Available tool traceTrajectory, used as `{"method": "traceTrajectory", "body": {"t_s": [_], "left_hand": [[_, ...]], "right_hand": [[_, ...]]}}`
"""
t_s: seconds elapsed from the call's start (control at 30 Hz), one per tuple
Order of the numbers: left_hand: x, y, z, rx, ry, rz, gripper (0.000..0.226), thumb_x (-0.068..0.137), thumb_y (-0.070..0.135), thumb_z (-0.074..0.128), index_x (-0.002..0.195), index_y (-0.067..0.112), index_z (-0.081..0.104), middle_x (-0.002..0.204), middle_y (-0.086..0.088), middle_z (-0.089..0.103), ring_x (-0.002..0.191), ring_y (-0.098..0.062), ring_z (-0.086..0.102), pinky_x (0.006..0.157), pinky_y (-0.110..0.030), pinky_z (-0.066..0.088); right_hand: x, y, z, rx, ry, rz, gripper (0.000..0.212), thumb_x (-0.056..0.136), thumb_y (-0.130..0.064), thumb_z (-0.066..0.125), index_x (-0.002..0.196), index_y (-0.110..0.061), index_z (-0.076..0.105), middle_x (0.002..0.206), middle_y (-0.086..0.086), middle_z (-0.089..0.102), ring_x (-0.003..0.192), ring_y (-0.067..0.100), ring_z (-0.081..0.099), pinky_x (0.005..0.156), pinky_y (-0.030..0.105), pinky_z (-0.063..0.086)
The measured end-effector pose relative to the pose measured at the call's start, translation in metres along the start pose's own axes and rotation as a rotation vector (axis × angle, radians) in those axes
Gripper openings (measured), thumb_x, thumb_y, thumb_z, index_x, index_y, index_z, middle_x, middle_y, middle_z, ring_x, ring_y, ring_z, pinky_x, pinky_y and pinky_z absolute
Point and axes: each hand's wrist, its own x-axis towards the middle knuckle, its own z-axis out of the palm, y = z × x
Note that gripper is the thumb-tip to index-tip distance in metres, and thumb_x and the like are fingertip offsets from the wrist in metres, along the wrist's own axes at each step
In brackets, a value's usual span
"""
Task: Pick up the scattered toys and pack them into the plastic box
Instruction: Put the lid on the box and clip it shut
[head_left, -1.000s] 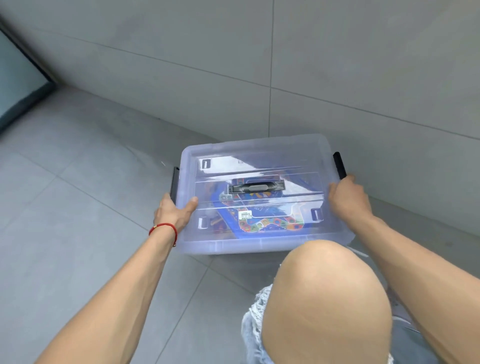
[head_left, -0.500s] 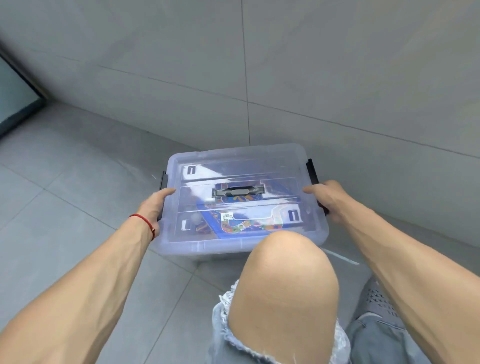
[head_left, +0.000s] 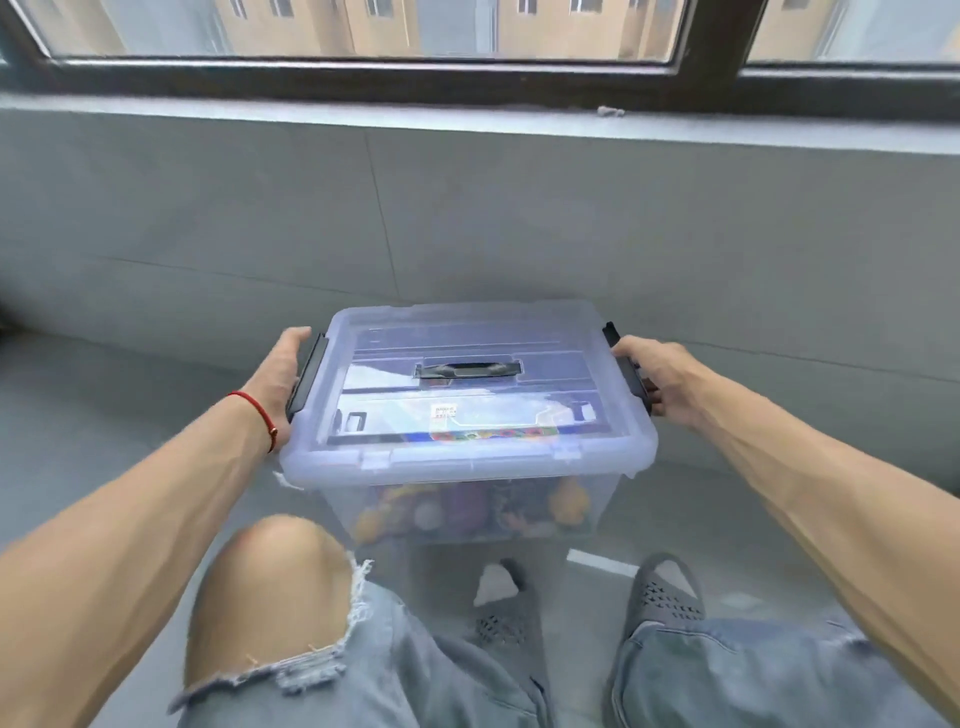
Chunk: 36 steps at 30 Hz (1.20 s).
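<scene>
The clear plastic box (head_left: 467, 463) has its lid on and a black carry handle (head_left: 467, 370) lies flat on top. Several colourful toys (head_left: 467, 509) show through its front wall, and a printed sheet lies under the lid. My left hand (head_left: 278, 374) holds the box's left side at the black latch (head_left: 306, 376), with the fingers hidden behind it. My right hand (head_left: 660, 376) grips the right side at the other black latch (head_left: 629, 370). The box appears to be held above the floor, in front of my knees.
A grey tiled wall (head_left: 519, 218) with a sill and a dark-framed window (head_left: 363, 78) stands right behind the box. My bare left knee (head_left: 275, 582) and two grey slippers (head_left: 667, 592) are below it. Grey floor tiles spread to the left.
The view has risen from floor level to show the window. The box has come up with both hands, which have shifted onto the side latches.
</scene>
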Motion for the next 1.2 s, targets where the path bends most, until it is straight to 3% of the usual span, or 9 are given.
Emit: {"method": "traceTrajectory", "body": {"t_s": [0.13,0.23,0.47,0.57,0.67,0.83,0.93,1.1,1.2], "left_hand": [[-0.025,0.019,0.041,0.023,-0.061,0.040,0.063,0.071,0.074,0.054,0.080,0.012,0.061,0.080,-0.012,0.064,0.070,-0.030,0.062,0.075,-0.041,0.053],[-0.050,0.023,0.068,0.024,-0.113,0.019,0.077,0.057,0.074,0.061,0.100,0.010,0.060,0.099,-0.014,0.065,0.084,-0.033,0.064,0.085,-0.052,0.051],[-0.096,0.017,0.150,0.002,-0.238,0.039,0.093,0.049,0.069,0.063,0.121,0.010,0.056,0.103,-0.012,0.054,0.084,-0.032,0.059,0.083,-0.054,0.051],[-0.105,0.006,0.192,0.061,-0.276,0.018,0.084,0.049,0.068,0.063,0.112,0.013,0.053,0.109,-0.010,0.053,0.089,-0.032,0.058,0.079,-0.051,0.052],[-0.118,-0.012,0.238,0.195,-0.312,-0.051,0.078,0.046,0.064,0.067,0.104,0.014,0.052,0.105,-0.009,0.058,0.089,-0.032,0.059,0.089,-0.054,0.047],[-0.113,-0.060,0.319,0.404,-0.364,-0.175,0.075,0.044,0.059,0.070,0.101,0.012,0.056,0.100,-0.007,0.058,0.086,-0.032,0.059,0.090,-0.050,0.047],[-0.106,-0.094,0.368,0.532,-0.378,-0.219,0.072,0.042,0.057,0.068,0.097,0.013,0.057,0.095,-0.006,0.058,0.084,-0.030,0.057,0.093,-0.044,0.046],[-0.083,-0.144,0.446,0.692,-0.368,-0.311,0.068,0.037,0.057,0.066,0.090,0.015,0.060,0.090,-0.005,0.061,0.082,-0.031,0.060,0.093,-0.046,0.045],[-0.079,-0.165,0.488,0.718,-0.399,-0.304,0.052,0.051,0.058,0.061,0.082,0.015,0.061,0.082,-0.010,0.064,0.080,-0.032,0.060,0.089,-0.047,0.044]], "right_hand": [[-0.049,-0.015,-0.056,0.048,0.105,-0.042,0.025,0.077,-0.038,0.064,0.088,-0.016,0.061,0.067,0.001,0.059,0.048,0.019,0.053,0.049,0.023,0.045],[-0.089,-0.021,-0.095,0.074,0.153,-0.073,0.021,0.077,-0.038,0.058,0.081,-0.018,0.057,0.066,0.001,0.055,0.046,0.018,0.049,0.049,0.022,0.042],[-0.159,-0.017,-0.184,0.193,0.325,-0.140,0.037,0.089,-0.047,0.047,0.090,-0.011,0.056,0.083,0.011,0.048,0.073,0.031,0.052,0.082,0.042,0.042],[-0.165,0.007,-0.222,0.218,0.438,-0.129,0.050,0.092,-0.051,0.044,0.121,-0.011,0.055,0.101,0.008,0.052,0.106,0.033,0.058,0.092,0.042,0.044],[-0.170,0.052,-0.257,0.257,0.474,-0.011,0.072,0.072,-0.066,0.049,0.123,-0.015,0.054,0.117,0.007,0.055,0.105,0.033,0.060,0.101,0.048,0.046],[-0.175,0.130,-0.314,0.330,0.578,0.100,0.049,0.082,-0.057,0.049,0.092,-0.010,0.056,0.092,0.008,0.059,0.079,0.028,0.058,0.073,0.036,0.046],[-0.170,0.174,-0.344,0.361,0.652,0.140,0.053,0.079,-0.061,0.046,0.088,-0.011,0.059,0.082,0.006,0.055,0.068,0.025,0.050,0.069,0.035,0.039],[-0.148,0.227,-0.386,0.321,0.822,0.171,0.077,0.073,-0.064,0.046,0.118,-0.005,0.063,0.121,0.022,0.065,0.108,0.041,0.061,0.099,0.050,0.045],[-0.128,0.256,-0.412,0.238,0.837,0.238,0.062,0.065,-0.068,0.049,0.081,-0.013,0.072,0.093,0.017,0.073,0.077,0.032,0.060,0.083,0.045,0.049]]}}
